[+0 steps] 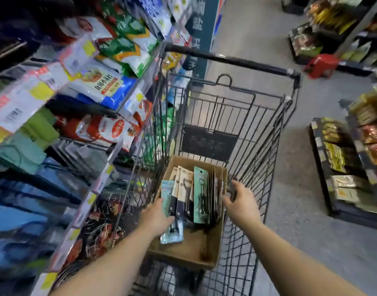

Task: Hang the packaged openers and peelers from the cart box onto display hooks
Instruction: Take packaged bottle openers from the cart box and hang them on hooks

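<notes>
Both forearms reach in from the bottom edge toward the cardboard box (183, 253) sitting in the wire cart (258, 167). Left hand (156, 217) is at the box's left wall, fingers curled onto the teal carded pack (169, 212) at the left end of the row; looks like a grip on its edge, though blur hides the thumb. Right hand (241, 200) is at the box's right wall, fingers curled against the back of the brown carded packs (217, 189); can't tell if it pinches one or just steadies the stack. Step in hand, as I read it: pulling packs out for hanging. To do it well: take one card type at a time, grip near the top by the hang hole, lift straight up so neighbours don't snag, keep the other hand bracing the row. Middle of the box holds kraft-backed peeler packs (184, 189) and a green carded opener (200, 195), standing roughly upright, leaning left. Beyond them, the cart's folding seat panel (208, 142) and black push handle (226, 58). Bagged goods shelves (87, 82) run along the left; no display hooks identifiable in view, so hanging is not yet started.
</notes>
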The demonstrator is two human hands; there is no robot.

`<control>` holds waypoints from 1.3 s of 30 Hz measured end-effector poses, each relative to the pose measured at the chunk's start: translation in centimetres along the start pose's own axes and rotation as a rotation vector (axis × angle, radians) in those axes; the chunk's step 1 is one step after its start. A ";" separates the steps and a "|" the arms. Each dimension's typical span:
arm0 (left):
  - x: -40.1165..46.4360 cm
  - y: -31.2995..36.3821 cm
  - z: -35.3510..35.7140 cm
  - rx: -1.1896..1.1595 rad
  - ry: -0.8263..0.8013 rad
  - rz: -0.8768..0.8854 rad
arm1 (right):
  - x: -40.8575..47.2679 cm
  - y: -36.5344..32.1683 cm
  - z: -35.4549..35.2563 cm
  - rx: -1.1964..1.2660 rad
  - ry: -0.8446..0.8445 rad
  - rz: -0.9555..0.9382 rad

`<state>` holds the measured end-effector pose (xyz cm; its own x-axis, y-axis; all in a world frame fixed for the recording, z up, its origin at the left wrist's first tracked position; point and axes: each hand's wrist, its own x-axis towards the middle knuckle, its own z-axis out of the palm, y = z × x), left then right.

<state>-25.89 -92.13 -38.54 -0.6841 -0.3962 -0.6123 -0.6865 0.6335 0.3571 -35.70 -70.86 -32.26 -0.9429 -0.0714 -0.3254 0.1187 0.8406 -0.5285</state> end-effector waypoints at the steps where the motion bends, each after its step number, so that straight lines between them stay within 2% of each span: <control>1: 0.6 -0.3 0.7 -0.017 -0.029 -0.025 | 0.3 0.6 1.0 -0.011 -0.018 0.024; 5: 2.7 -1.6 3.2 -0.094 -0.073 -0.085 | 2.3 2.6 4.2 0.005 -0.088 0.081; 11: 5.3 -2.7 7.0 -0.183 -0.133 -0.206 | 4.6 4.5 7.7 0.008 -0.139 0.071; 18: 8.2 -3.3 11.4 -0.511 -0.127 -0.473 | 5.4 6.2 10.9 0.045 -0.167 0.006; 25: 8.7 -2.8 13.0 -0.571 -0.068 -0.476 | 4.9 6.5 11.2 0.115 -0.162 -0.001; 27: 8.3 -2.7 12.5 -0.572 -0.072 -0.490 | 4.7 6.0 11.0 0.142 -0.184 0.010; 32: 6.1 -3.9 9.9 -0.577 0.037 -0.480 | 4.0 3.9 10.7 0.167 -0.208 -0.028; 39: 4.9 -4.3 9.6 -0.626 0.026 -0.471 | 2.7 2.9 10.8 0.220 -0.319 -0.010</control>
<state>-23.95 -90.42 -49.79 -0.2864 -0.5505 -0.7842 -0.9117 -0.0951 0.3997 -34.54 -74.36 -43.14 -0.8045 -0.2713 -0.5284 0.2067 0.7062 -0.6772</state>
